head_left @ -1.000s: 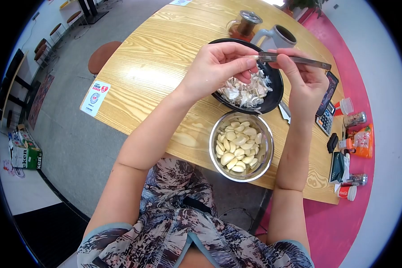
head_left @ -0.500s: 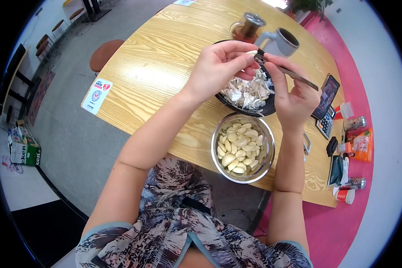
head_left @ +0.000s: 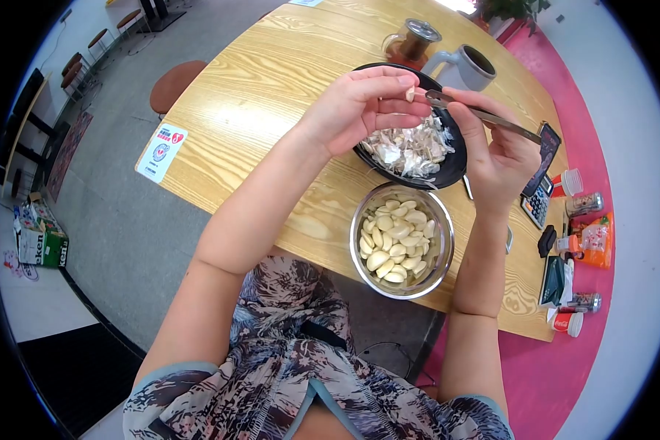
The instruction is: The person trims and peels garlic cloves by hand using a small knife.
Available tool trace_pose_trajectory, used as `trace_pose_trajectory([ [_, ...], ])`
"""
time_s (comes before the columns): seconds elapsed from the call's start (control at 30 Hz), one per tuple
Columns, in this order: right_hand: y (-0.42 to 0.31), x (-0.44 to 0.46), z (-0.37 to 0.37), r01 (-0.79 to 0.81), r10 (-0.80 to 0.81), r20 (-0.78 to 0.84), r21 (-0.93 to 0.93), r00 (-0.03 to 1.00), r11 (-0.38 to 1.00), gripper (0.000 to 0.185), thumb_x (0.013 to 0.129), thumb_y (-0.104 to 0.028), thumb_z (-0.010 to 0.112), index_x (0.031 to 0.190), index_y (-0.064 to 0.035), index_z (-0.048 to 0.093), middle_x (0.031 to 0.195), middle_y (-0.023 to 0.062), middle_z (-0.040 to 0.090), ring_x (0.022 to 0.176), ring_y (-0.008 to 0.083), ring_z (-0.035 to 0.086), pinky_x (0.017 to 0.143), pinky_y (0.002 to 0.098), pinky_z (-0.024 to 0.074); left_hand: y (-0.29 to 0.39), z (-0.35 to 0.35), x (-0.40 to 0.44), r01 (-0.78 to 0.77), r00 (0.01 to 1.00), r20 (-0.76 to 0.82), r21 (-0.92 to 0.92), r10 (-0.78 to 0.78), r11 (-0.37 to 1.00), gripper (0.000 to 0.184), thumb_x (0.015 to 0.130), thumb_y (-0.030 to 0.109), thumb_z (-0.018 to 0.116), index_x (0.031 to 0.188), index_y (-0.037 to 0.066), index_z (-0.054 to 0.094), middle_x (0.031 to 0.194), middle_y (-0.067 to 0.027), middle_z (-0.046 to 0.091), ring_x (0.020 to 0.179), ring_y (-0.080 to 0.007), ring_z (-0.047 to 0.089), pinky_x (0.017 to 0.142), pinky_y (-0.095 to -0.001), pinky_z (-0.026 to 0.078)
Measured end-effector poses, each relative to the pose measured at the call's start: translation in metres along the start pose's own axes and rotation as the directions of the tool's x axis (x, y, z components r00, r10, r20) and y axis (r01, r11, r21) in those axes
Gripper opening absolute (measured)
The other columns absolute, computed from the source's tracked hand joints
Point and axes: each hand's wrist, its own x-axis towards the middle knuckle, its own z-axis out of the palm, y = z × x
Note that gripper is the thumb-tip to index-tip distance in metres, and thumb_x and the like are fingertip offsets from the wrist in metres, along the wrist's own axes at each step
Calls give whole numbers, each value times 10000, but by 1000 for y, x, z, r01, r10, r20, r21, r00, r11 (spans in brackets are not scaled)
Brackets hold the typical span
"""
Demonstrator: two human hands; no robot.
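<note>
My left hand (head_left: 356, 110) pinches a garlic clove (head_left: 410, 94) between thumb and forefinger, the other fingers half curled beneath. My right hand (head_left: 502, 150) grips a slim metal knife (head_left: 506, 126), its tip pointing left, close to the clove. Both hands are above a black dish (head_left: 458, 152) heaped with papery garlic skins (head_left: 416, 150). Nearer to me, a steel bowl (head_left: 442, 257) holds many peeled garlic cloves (head_left: 394, 238).
Behind the dish stand a glass teapot (head_left: 412, 45) and a grey mug (head_left: 458, 70). A phone (head_left: 543, 158), a calculator (head_left: 537, 202), an orange packet (head_left: 595, 238) and several jars line the right side. A sticker (head_left: 161, 152) marks the table's left edge.
My right hand has drawn slightly right with the knife, away from the clove. My left hand has turned, with its fingers opened out more below the clove.
</note>
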Motion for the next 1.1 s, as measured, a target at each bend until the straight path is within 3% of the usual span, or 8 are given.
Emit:
trace_pose_trajectory([
  [0.27,-5,6,-9,-2,2,-38,6,999,1000,98,783,71,693,879,53,690,860,81,708,746,109,643,685,221,496,2,0,1,-8,999,-32,16,8,1000,241,952,179,545,1106,-5,571,1100,-151,639,999,-205,653,870,-298,554],
  [0.47,-1,10,-15,19,-16,-110,33,994,999,113,794,70,689,906,61,678,863,83,708,751,107,646,690,225,503,-2,-5,2,-9,998,-70,-41,6,999,220,947,180,565,1099,20,578,1032,-88,642,912,-144,645,820,-271,561],
  [0.53,2,8,-15,71,-83,-86,-137,993,988,159,779,70,698,935,43,679,872,77,707,749,114,653,685,229,508,-3,-7,3,-12,999,-39,-47,10,999,210,941,183,581,1084,30,587,958,-41,627,848,-112,622,778,-258,560],
  [0.57,2,8,-12,71,-83,-87,-138,993,988,159,779,70,698,935,43,679,872,77,707,749,114,653,685,229,508,-3,-7,3,-11,999,-39,-47,10,999,210,941,183,581,1084,30,587,958,-41,627,848,-112,622,778,-258,560],
  [0.63,2,6,-5,47,-33,53,-281,998,958,197,759,72,708,948,21,686,884,74,704,747,125,661,677,234,512,-4,-5,2,-8,1000,-23,-29,8,1000,198,940,188,583,1068,37,597,921,-21,614,829,-103,613,762,-253,557],
  [0.73,4,3,1,38,-28,59,-182,998,983,216,748,71,712,953,9,691,895,79,703,756,135,669,680,236,518,-5,-2,2,-19,999,-26,-16,18,1000,188,937,190,587,1052,42,607,919,-20,617,831,-99,613,768,-257,558],
  [0.77,0,3,1,27,-23,54,-66,998,997,206,756,65,709,954,11,690,901,82,704,768,135,673,691,235,523,-5,-4,1,-22,999,-33,-19,22,1000,188,937,190,587,1052,42,607,919,-20,617,831,-99,613,768,-257,558],
  [1.1,-1,1,4,46,-38,119,-68,992,997,156,768,55,705,921,27,693,880,82,708,749,130,676,685,232,523,-5,2,-1,-35,997,-69,31,37,999,198,928,197,604,1042,36,617,908,-18,620,826,-92,612,769,-264,563],
])
